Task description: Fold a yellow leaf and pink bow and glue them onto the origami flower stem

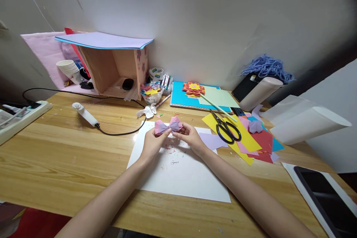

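Both my hands hold a folded paper bow (168, 126), pink with a lilac centre, above a white sheet of paper (181, 178). My left hand (154, 142) grips its left side, thumb pressed near the middle. On the other side, my right hand (191, 138) pinches the bow's right part between thumb and fingers. Some fingertips are hidden behind the bow. Small coloured marks and scraps dot the sheet below. Just right of my right hand lies a lilac paper piece (212, 140), with black-handled scissors (228, 132) resting on yellow paper (248, 134) beyond it.
A layered paper flower (193, 89) with a pale green stem lies on blue sheets (178, 98) at the back. Left stand a corded white device (85, 114), a power strip (25, 121) and an open box (119, 63). A phone (326, 197) and a paper roll (312, 124) are right.
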`<state>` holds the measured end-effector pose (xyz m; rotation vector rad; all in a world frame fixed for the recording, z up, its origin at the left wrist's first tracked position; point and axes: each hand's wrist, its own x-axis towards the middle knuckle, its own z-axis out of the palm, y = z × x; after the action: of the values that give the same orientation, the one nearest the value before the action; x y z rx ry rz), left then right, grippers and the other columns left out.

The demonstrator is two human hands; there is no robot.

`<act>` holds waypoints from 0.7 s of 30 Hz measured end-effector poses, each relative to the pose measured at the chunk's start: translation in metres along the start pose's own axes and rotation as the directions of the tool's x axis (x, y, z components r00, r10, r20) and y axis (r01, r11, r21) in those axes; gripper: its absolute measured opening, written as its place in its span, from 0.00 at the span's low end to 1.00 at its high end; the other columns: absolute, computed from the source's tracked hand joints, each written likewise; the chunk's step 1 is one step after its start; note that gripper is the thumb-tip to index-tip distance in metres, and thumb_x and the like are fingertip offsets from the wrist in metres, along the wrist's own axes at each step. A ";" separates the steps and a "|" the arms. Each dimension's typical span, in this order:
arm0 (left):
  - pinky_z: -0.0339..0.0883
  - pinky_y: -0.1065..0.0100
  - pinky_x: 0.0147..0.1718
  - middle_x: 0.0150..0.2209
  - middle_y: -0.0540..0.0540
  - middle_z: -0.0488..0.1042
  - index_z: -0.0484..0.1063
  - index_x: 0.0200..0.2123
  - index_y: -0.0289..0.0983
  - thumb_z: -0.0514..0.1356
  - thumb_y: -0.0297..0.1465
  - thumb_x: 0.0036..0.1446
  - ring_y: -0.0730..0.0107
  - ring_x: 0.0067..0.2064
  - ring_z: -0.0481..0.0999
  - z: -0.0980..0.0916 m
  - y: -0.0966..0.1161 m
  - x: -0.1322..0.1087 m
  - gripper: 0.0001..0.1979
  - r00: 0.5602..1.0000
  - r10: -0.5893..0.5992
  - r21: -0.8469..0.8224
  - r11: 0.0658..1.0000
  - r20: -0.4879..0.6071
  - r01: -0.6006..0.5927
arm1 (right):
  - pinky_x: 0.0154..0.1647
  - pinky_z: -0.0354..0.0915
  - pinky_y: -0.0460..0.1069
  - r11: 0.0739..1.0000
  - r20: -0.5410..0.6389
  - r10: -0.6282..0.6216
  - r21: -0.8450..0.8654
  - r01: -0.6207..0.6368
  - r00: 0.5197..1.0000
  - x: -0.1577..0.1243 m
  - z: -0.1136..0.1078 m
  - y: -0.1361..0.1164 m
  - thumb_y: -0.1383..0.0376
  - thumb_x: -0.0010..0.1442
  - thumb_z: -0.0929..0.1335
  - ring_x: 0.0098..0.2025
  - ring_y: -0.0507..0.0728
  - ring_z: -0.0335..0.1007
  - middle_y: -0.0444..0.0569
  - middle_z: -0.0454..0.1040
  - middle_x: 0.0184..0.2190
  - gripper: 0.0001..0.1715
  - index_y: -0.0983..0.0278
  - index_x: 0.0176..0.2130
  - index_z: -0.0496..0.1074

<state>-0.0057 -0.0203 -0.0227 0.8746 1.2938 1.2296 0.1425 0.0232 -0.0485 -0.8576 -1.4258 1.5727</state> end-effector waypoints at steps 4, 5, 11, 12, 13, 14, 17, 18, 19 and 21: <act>0.64 0.73 0.18 0.19 0.51 0.67 0.72 0.27 0.32 0.66 0.42 0.39 0.73 0.21 0.69 0.001 0.000 0.000 0.18 0.997 0.037 0.047 0.998 -0.066 -0.034 | 0.32 0.65 0.46 1.000 -0.055 -0.002 0.021 0.003 0.998 0.001 0.000 0.000 0.60 0.45 0.73 0.32 0.52 0.68 0.45 0.71 0.30 0.18 0.63 0.34 0.67; 0.63 0.74 0.18 0.18 0.51 0.66 0.72 0.25 0.32 0.66 0.42 0.39 0.75 0.20 0.67 0.002 0.000 -0.001 0.18 0.995 0.047 0.057 0.997 -0.083 -0.042 | 0.31 0.65 0.46 1.000 -0.073 0.002 0.018 -0.001 0.997 0.001 0.000 0.000 0.60 0.44 0.73 0.32 0.52 0.68 0.45 0.71 0.29 0.19 0.63 0.34 0.67; 0.57 0.76 0.15 0.16 0.55 0.61 0.69 0.22 0.33 0.65 0.43 0.39 0.78 0.18 0.60 0.003 -0.001 -0.001 0.18 0.994 0.070 0.055 0.996 -0.080 -0.066 | 0.31 0.65 0.47 1.000 -0.143 -0.030 -0.013 0.029 0.989 0.000 0.001 -0.001 0.59 0.42 0.74 0.30 0.52 0.68 0.43 0.70 0.28 0.20 0.62 0.33 0.65; 0.57 0.76 0.15 0.16 0.55 0.61 0.68 0.22 0.33 0.65 0.43 0.39 0.79 0.18 0.60 0.003 -0.001 -0.001 0.18 0.995 0.069 0.056 0.996 -0.077 -0.065 | 0.32 0.66 0.47 0.999 -0.140 -0.035 -0.008 0.034 0.990 0.000 0.001 -0.001 0.59 0.42 0.74 0.31 0.52 0.68 0.43 0.70 0.28 0.20 0.62 0.33 0.65; 0.57 0.76 0.16 0.16 0.55 0.61 0.68 0.22 0.33 0.65 0.43 0.39 0.79 0.18 0.60 0.002 -0.002 0.000 0.18 0.995 0.066 0.059 0.996 -0.076 -0.061 | 0.34 0.66 0.48 0.999 -0.137 -0.038 -0.001 0.038 0.990 0.000 0.001 -0.002 0.59 0.42 0.74 0.31 0.52 0.68 0.43 0.70 0.28 0.20 0.62 0.32 0.65; 0.58 0.75 0.16 0.16 0.54 0.63 0.69 0.22 0.33 0.65 0.43 0.39 0.78 0.19 0.61 0.002 -0.002 0.000 0.18 0.995 0.059 0.063 0.997 -0.076 -0.054 | 0.34 0.66 0.48 0.999 -0.136 -0.042 0.006 0.043 0.990 0.000 0.001 -0.002 0.59 0.42 0.74 0.32 0.52 0.68 0.43 0.70 0.28 0.20 0.62 0.32 0.65; 0.62 0.73 0.20 0.23 0.48 0.72 0.72 0.27 0.33 0.65 0.43 0.40 0.73 0.23 0.68 0.002 -0.004 0.002 0.18 0.997 0.039 0.056 0.998 -0.071 -0.036 | 0.35 0.66 0.47 0.998 -0.148 -0.055 0.033 0.061 0.987 0.001 0.001 0.001 0.60 0.41 0.75 0.31 0.51 0.68 0.42 0.70 0.27 0.20 0.61 0.31 0.64; 0.63 0.73 0.22 0.26 0.46 0.74 0.73 0.30 0.33 0.65 0.43 0.41 0.71 0.26 0.71 0.002 -0.004 0.002 0.18 0.997 0.035 0.046 0.998 -0.064 -0.032 | 0.35 0.66 0.47 0.997 -0.151 -0.058 0.043 0.065 0.987 0.001 0.000 0.002 0.61 0.41 0.75 0.31 0.51 0.68 0.42 0.70 0.27 0.20 0.61 0.31 0.64; 0.64 0.72 0.23 0.27 0.45 0.75 0.74 0.31 0.33 0.64 0.42 0.41 0.69 0.28 0.72 0.002 -0.004 0.002 0.19 0.998 0.031 0.037 0.999 -0.058 -0.029 | 0.34 0.66 0.47 0.996 -0.153 -0.059 0.053 0.068 0.986 0.002 0.000 0.003 0.61 0.41 0.75 0.31 0.51 0.68 0.42 0.69 0.27 0.20 0.61 0.32 0.64; 0.65 0.71 0.25 0.27 0.44 0.75 0.74 0.32 0.32 0.64 0.42 0.42 0.68 0.29 0.73 0.002 -0.004 0.002 0.19 0.998 0.032 0.029 0.999 -0.050 -0.030 | 0.34 0.66 0.47 0.996 -0.152 -0.056 0.066 0.066 0.987 0.003 -0.002 0.006 0.62 0.41 0.75 0.31 0.51 0.67 0.42 0.69 0.28 0.21 0.62 0.32 0.64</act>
<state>-0.0030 -0.0192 -0.0265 0.8917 1.3449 1.2675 0.1421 0.0263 -0.0544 -0.8632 -1.2712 1.4720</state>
